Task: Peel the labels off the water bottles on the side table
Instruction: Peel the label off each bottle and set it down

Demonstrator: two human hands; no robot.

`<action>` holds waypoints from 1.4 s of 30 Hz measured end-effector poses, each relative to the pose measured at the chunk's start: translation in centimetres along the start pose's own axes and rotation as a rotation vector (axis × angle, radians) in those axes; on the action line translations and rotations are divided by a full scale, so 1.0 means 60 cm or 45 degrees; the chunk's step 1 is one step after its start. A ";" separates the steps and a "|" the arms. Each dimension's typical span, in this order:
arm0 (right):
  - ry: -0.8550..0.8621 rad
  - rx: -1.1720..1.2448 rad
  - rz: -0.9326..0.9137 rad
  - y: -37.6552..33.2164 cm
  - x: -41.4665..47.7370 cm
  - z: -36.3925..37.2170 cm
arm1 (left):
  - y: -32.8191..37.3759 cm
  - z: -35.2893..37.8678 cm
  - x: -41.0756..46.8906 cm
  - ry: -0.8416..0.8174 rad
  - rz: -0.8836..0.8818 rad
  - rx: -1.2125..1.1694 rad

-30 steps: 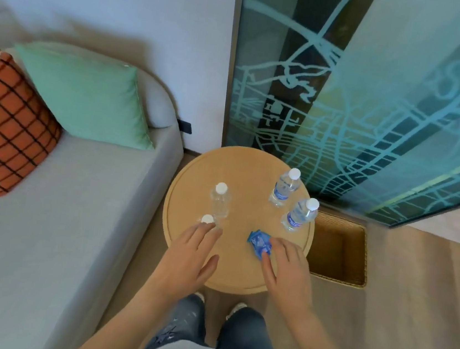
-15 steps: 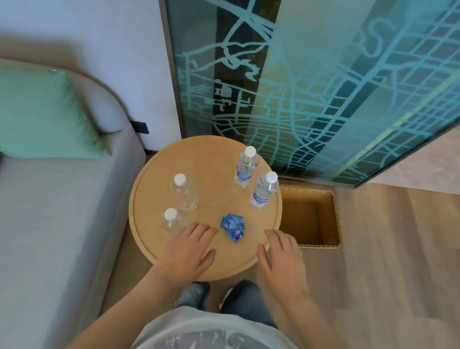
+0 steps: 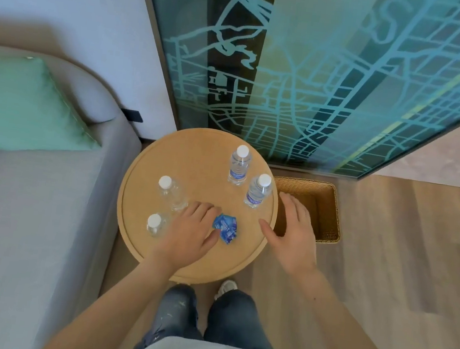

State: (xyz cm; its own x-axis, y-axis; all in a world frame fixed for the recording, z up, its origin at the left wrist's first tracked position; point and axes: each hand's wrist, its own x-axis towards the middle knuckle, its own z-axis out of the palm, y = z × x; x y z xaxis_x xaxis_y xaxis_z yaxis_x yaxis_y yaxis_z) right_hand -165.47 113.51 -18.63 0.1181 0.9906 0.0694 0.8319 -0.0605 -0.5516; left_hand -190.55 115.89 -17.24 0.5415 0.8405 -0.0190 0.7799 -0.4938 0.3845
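- A wicker basket (image 3: 331, 215) stands on the floor, just beside the 3 o'clock edge of the tabletop (image 3: 196, 153). The right hand (image 3: 294, 234) hides part of its inside, and what shows is plain weave.
- The round wooden tabletop carries four upright clear water bottles, each with a white cap on.
- The far labelled bottle (image 3: 238, 165) stands at 1 o'clock and the near labelled bottle (image 3: 258, 192) at 2 o'clock. They stand close together, each with a blue band low on its body.
- The far bare bottle (image 3: 170, 193) stands at 9 o'clock and the near bare bottle (image 3: 156, 224) at 8 o'clock. Both are fully see-through.
- The crumpled blue labels (image 3: 226, 227) lie in a wad near the centre, towards 4 o'clock.
- The left hand (image 3: 189, 233) lies palm down with a loose grip. Its forefinger and thumb touch the wad's left edge but are not closed round it.
- The right hand's grip is wide open and holds nothing. It is palm down over the 3 o'clock rim.
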 end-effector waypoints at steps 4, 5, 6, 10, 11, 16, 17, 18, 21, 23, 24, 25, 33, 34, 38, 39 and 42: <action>-0.105 0.075 0.089 0.018 0.057 0.023 | -0.013 0.015 0.036 -0.001 -0.035 -0.010; -0.108 0.092 0.099 0.024 0.070 0.031 | -0.018 0.021 0.046 0.004 -0.043 -0.008; -0.106 0.112 0.109 0.030 0.082 0.040 | -0.023 0.027 0.056 0.006 -0.054 -0.010; -0.154 0.215 0.205 0.060 0.120 0.091 | -0.041 0.054 0.091 0.007 -0.107 -0.018; -0.170 0.241 0.224 0.069 0.126 0.106 | -0.045 0.063 0.098 0.003 -0.116 -0.017; -0.198 0.332 0.305 0.117 0.143 0.176 | -0.072 0.119 0.118 -0.074 -0.163 -0.007; -0.199 0.337 0.317 0.126 0.145 0.188 | -0.077 0.132 0.119 -0.084 -0.179 -0.004; -0.200 0.342 0.327 0.133 0.147 0.198 | -0.081 0.144 0.119 -0.089 -0.192 0.001; -0.183 0.392 0.353 0.145 0.153 0.222 | -0.090 0.176 0.115 -0.117 -0.251 -0.020; -0.143 0.447 0.358 0.146 0.154 0.231 | -0.094 0.191 0.113 -0.131 -0.303 -0.033; -0.117 0.469 0.354 0.145 0.154 0.233 | -0.094 0.196 0.112 -0.138 -0.323 -0.037; -0.090 0.485 0.345 0.143 0.153 0.233 | -0.094 0.201 0.111 -0.141 -0.338 -0.045; -0.022 0.523 0.343 0.131 0.151 0.208 | -0.086 0.189 0.110 -0.105 -0.350 -0.063; -0.026 0.531 0.344 0.129 0.148 0.200 | -0.085 0.183 0.111 -0.099 -0.345 -0.055; -0.033 0.630 0.399 0.107 0.142 0.154 | -0.076 0.152 0.114 -0.090 -0.308 -0.022; -0.029 0.647 0.396 0.101 0.141 0.140 | -0.073 0.143 0.113 -0.086 -0.295 -0.019; -0.023 0.724 0.417 0.076 0.142 0.098 | -0.061 0.111 0.109 -0.067 -0.266 -0.008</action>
State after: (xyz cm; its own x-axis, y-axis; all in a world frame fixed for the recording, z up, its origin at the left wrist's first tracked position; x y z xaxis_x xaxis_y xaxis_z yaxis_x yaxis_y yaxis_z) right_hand -163.88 122.39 -25.42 0.3033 0.9341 -0.1884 0.3375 -0.2902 -0.8955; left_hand -187.79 121.71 -24.92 0.3839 0.9116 -0.1469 0.8752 -0.3085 0.3726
